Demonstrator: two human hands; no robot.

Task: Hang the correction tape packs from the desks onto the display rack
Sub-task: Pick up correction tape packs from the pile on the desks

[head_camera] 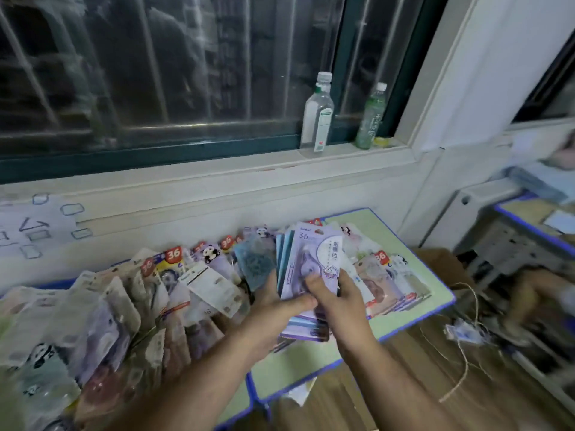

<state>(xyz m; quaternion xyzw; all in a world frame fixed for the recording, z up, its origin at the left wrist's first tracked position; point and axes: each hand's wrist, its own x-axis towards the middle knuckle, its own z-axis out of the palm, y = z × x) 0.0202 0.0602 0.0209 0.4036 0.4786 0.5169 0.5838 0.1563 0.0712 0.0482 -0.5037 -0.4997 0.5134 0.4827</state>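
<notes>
Both hands point(298, 306) round packs point(311, 262); bottles point(317, 116) beyond.

Packs point(124, 306) cover the desk point(435, 293); only its right edge lies bare

Glossy plastic-fronted correction tape packs point(306, 269) lie on matt green desks point(398, 244); clear plastic bottle point(317, 119) behind.
</notes>
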